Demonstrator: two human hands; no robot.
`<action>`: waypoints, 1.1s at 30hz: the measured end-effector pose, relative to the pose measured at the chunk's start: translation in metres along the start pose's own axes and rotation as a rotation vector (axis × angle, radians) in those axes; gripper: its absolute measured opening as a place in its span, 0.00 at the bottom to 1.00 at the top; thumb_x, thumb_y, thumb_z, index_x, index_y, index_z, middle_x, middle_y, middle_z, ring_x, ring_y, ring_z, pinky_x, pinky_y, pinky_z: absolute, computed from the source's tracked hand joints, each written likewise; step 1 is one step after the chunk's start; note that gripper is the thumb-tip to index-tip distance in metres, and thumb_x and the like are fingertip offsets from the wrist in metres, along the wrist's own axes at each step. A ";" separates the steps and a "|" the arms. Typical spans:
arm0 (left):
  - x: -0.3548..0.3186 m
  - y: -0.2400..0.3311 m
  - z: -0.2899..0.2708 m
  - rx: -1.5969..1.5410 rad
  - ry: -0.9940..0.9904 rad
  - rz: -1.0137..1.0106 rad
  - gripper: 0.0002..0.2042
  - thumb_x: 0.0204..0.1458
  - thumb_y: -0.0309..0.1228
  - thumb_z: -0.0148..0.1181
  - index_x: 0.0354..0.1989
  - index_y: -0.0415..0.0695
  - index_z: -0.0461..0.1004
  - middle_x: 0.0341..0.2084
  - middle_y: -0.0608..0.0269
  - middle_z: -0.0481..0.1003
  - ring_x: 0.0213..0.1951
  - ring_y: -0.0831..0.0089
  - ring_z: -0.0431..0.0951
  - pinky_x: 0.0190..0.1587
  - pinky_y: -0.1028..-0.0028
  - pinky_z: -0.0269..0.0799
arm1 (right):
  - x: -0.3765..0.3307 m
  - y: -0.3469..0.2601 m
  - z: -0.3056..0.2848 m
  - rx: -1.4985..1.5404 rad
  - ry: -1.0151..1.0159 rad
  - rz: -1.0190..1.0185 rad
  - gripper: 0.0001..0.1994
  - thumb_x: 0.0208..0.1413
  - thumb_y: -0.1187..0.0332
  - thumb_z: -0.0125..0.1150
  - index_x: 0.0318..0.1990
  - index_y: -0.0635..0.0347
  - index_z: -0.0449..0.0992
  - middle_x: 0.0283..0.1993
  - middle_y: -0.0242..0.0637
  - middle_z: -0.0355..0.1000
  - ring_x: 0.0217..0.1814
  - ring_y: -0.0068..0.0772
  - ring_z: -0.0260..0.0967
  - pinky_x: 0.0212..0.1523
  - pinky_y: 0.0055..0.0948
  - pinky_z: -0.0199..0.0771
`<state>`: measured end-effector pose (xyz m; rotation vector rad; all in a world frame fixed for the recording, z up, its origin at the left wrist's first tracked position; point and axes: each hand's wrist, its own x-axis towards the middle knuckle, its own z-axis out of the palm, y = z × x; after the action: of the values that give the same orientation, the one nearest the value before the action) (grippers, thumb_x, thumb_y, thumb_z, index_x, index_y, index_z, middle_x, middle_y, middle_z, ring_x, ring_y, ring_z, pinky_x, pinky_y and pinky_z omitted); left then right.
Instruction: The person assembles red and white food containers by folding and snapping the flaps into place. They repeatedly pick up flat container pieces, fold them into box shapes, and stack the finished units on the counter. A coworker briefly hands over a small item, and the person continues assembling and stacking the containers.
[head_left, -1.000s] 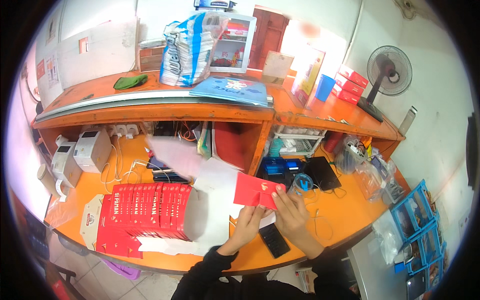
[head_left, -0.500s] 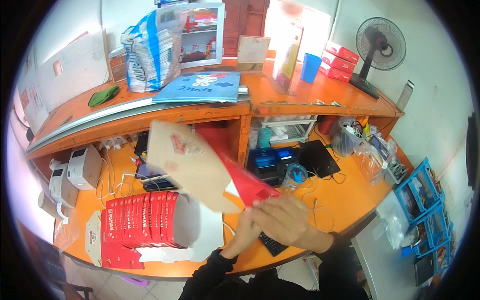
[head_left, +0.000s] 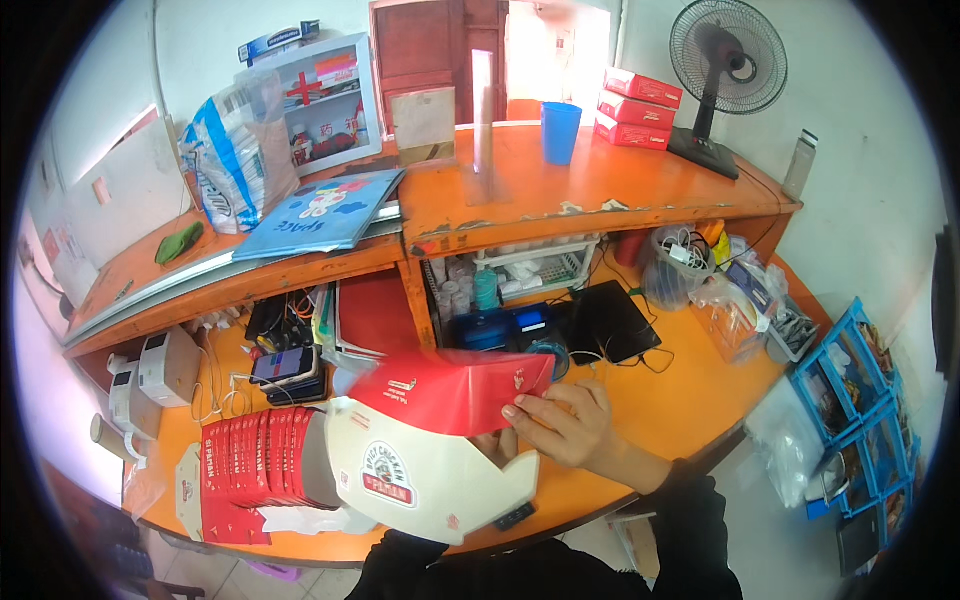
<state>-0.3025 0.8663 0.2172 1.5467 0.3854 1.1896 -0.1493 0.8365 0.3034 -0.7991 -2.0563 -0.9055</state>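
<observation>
A red and cream cardboard food carton [head_left: 450, 392], partly folded, is held up over the desk in front of me. My right hand [head_left: 565, 425] pinches the right edge of its red panel between thumb and fingers. Most of my left hand [head_left: 490, 445] is hidden behind the carton; a few fingers show between the red and cream panels, gripping it. The cream panel, with a printed round emblem, faces me. To the left stands a tight row of folded red cartons [head_left: 255, 460], with flat carton blanks [head_left: 230, 522] under it.
White label printers [head_left: 168, 368] and a stack of phones [head_left: 288, 370] sit at the left. A black tablet [head_left: 615, 322] and a card terminal lie beyond the carton. On the upper shelf are a blue cup [head_left: 560, 133], red boxes [head_left: 638, 110] and a fan [head_left: 712, 85]. Blue racks [head_left: 850, 400] stand right.
The carton has swung down and turned, from its plain brown side to its printed cream side. My hands, together before, are apart, and the left has gone behind it. The head view shifted right.
</observation>
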 end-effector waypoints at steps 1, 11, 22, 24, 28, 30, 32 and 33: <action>0.008 0.002 0.009 0.006 -0.007 0.018 0.17 0.49 0.23 0.54 0.48 0.41 0.61 0.36 0.63 0.70 0.38 0.76 0.71 0.37 0.78 0.67 | -0.001 0.012 -0.005 -0.059 0.060 -0.026 0.13 0.37 0.66 0.65 0.35 0.52 0.77 0.45 0.38 0.68 0.42 0.37 0.70 0.36 0.26 0.74; 0.075 0.053 0.022 0.855 -0.569 -0.115 0.49 0.32 0.42 0.71 0.62 0.46 0.45 0.59 0.50 0.52 0.62 0.60 0.50 0.60 0.60 0.49 | -0.031 0.101 -0.044 0.888 -0.312 0.593 0.25 0.38 0.69 0.64 0.49 0.45 0.71 0.51 0.48 0.63 0.47 0.46 0.67 0.46 0.32 0.68; 0.054 0.018 0.044 0.748 -0.151 0.133 0.19 0.44 0.23 0.57 0.48 0.41 0.68 0.38 0.55 0.73 0.36 0.69 0.75 0.35 0.76 0.70 | -0.050 0.183 -0.013 1.807 -0.064 0.892 0.37 0.52 0.40 0.41 0.64 0.47 0.38 0.61 0.49 0.50 0.59 0.45 0.55 0.52 0.48 0.64; 0.054 0.031 0.059 0.444 0.200 0.051 0.10 0.52 0.29 0.55 0.39 0.36 0.72 0.31 0.61 0.75 0.33 0.78 0.73 0.35 0.79 0.68 | -0.052 0.135 -0.009 1.519 -0.064 0.621 0.29 0.49 0.48 0.51 0.57 0.46 0.53 0.65 0.52 0.42 0.65 0.52 0.42 0.58 0.54 0.50; 0.066 0.055 0.077 0.191 0.333 0.088 0.16 0.52 0.37 0.54 0.40 0.35 0.69 0.36 0.61 0.72 0.38 0.76 0.71 0.43 0.77 0.66 | -0.064 0.068 0.005 0.959 0.000 0.142 0.14 0.41 0.62 0.63 0.38 0.47 0.72 0.66 0.56 0.32 0.66 0.69 0.22 0.61 0.60 0.33; 0.072 0.059 0.085 0.297 0.361 0.095 0.13 0.53 0.34 0.53 0.38 0.35 0.70 0.31 0.62 0.73 0.34 0.78 0.71 0.37 0.79 0.66 | -0.073 0.058 0.012 0.832 0.001 0.191 0.10 0.40 0.67 0.64 0.33 0.47 0.72 0.66 0.60 0.30 0.64 0.76 0.20 0.60 0.61 0.32; 0.075 0.064 0.086 0.298 0.360 0.067 0.11 0.53 0.31 0.52 0.38 0.36 0.70 0.31 0.63 0.74 0.34 0.79 0.71 0.36 0.80 0.66 | -0.080 0.051 0.015 0.663 0.042 0.193 0.10 0.39 0.67 0.65 0.31 0.48 0.71 0.65 0.61 0.30 0.65 0.75 0.19 0.60 0.61 0.32; 0.076 0.065 0.085 0.217 0.328 0.032 0.10 0.53 0.31 0.52 0.38 0.36 0.70 0.31 0.63 0.73 0.35 0.79 0.71 0.37 0.80 0.66 | -0.081 0.050 0.014 0.571 0.040 0.187 0.11 0.39 0.67 0.65 0.31 0.49 0.70 0.65 0.62 0.30 0.65 0.74 0.19 0.60 0.61 0.32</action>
<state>-0.2200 0.8549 0.3188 1.5451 0.7285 1.4700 -0.0732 0.8568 0.2475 -0.6325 -2.0132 -0.2034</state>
